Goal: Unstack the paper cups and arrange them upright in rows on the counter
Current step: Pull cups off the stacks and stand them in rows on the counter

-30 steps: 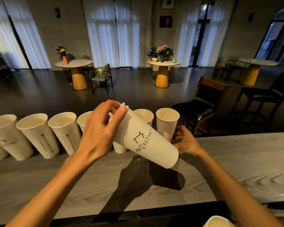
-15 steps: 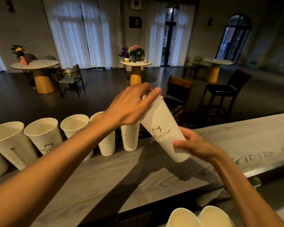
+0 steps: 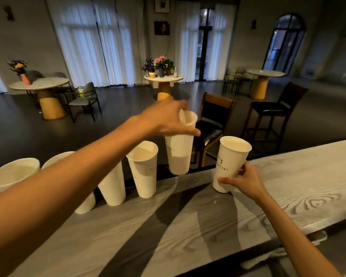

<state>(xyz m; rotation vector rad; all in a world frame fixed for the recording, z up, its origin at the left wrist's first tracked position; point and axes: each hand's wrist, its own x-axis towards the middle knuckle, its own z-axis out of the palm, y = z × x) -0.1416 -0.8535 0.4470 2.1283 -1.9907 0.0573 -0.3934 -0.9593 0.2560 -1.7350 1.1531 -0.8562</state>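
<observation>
Several white paper cups stand upright in a row [image 3: 143, 169] along the far edge of the grey wooden counter [image 3: 288, 196]. My left hand [image 3: 168, 118] grips the rim of one white cup [image 3: 179, 152] from above and holds it just above the counter at the right end of the row. My right hand [image 3: 243, 179] grips the lower part of another cup [image 3: 231, 162] with a small black print, which sits upright and slightly tilted on the counter, to the right of the lifted one.
Beyond the counter's far edge stand a wooden chair [image 3: 214, 124] and a dark bar stool [image 3: 274, 114]. Round tables with flowers [image 3: 162, 76] sit further back on the dark floor. The counter's near edge drops off at the lower right.
The stack has come apart: my left hand pulled one cup up and left toward the row, while my right hand turned the other cup upright on the counter. The view shifted right.
</observation>
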